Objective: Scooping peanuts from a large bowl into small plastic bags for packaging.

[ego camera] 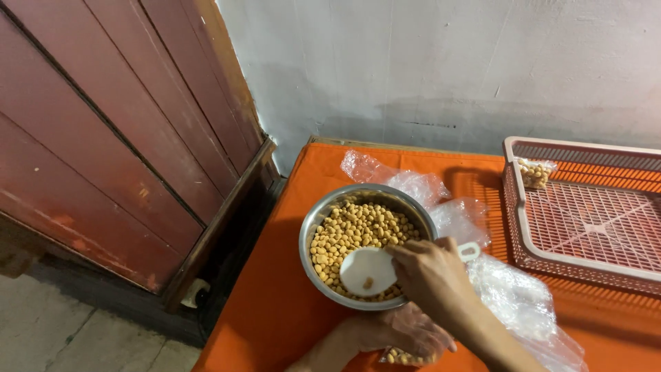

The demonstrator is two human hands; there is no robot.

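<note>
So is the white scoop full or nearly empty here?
Nearly empty. The white scoop, held by the right hand over the steel bowl, shows only one bean inside it.

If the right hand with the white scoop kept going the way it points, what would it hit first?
The right hand aims its white scoop left into the steel bowl; it would probably meet the yellow beans first, though depth is unclear.

A bowl [368, 244] of beans [358, 231] sits centre frame on the worktop [275, 303], plastic bags [509, 296] lower right, a basket tray [585, 213] at right edge.
</note>
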